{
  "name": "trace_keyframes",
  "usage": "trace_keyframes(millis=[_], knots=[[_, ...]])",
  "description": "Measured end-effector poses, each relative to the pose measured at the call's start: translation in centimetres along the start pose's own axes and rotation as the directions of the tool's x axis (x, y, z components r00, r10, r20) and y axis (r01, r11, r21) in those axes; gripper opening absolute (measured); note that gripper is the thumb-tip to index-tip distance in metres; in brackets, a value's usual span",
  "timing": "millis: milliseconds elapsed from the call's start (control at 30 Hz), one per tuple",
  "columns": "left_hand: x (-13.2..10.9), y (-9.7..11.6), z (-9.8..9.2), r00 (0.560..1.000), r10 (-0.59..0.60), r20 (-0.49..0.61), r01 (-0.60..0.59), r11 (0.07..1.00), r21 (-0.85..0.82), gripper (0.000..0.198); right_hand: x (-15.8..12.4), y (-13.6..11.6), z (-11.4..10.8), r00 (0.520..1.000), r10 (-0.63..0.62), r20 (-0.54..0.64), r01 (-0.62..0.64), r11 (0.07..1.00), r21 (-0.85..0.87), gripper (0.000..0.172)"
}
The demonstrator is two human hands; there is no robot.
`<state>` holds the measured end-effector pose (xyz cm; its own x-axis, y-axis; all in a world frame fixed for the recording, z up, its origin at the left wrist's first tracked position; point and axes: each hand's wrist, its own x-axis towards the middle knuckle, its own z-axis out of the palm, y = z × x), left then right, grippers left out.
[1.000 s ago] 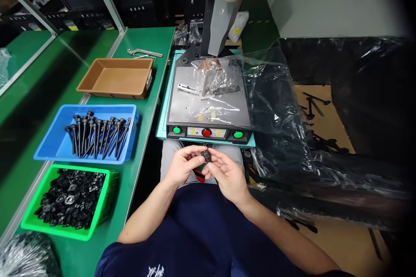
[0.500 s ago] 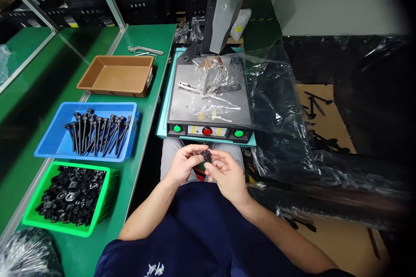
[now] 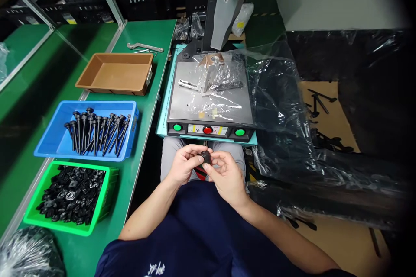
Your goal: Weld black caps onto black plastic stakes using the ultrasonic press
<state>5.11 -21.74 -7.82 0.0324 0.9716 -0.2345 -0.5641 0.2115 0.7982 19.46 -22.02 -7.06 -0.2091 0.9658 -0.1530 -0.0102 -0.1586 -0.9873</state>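
Your hands barely shift over the last second; what changes is the small black part pinched between them. Its outline looks rounder and fuller now than a second ago, when a stepped shape shows at your fingertips, so you are probably turning it in place. Fine detail on it is too small to tell.

Your left hand grips it from its side, with the thumb against it and a finger along the top. Your right hand is also on it, the thumb below and the fingers curled around the other side. Neither hand lets go. The part sits above your lap, near the front of the machine and apart from it.

For the work in hand, this reads as careful handling at the fingertips, aligning or checking, rather than a finished step; which of the two, you cannot tell from this view.

Around you the layout holds: the long black pieces lie heads up the same way in the blue tray, and the small black pieces fill the green bin. The green buttons and the red button stay untouched
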Motion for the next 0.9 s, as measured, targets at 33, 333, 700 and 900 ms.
trace_keyframes(millis=[33,333,700,900], knots=[[0.0,0.1,0.0,1.000,0.001,-0.004,-0.001,1.000,-0.019,0.026,0.0,0.1,-0.1,1.000,0.011,0.011,-0.011,0.999,0.033,0.031],[0.2,0.9,-0.4,0.998,-0.050,-0.048,0.041,0.985,-0.165,0.024,-0.2,0.6,-0.8,0.918,0.223,0.329,-0.255,0.965,0.057,0.035],[0.2,0.3,-0.7,0.997,-0.071,-0.016,0.067,0.981,-0.182,0.030,-0.2,0.7,-0.2,0.932,0.248,0.263,-0.266,0.963,0.036,0.036],[0.3,0.1,-0.7,0.998,-0.064,0.008,0.065,0.988,-0.140,0.036,0.0,1.3,0.0,0.947,0.215,0.237,-0.232,0.972,0.042,0.033]])
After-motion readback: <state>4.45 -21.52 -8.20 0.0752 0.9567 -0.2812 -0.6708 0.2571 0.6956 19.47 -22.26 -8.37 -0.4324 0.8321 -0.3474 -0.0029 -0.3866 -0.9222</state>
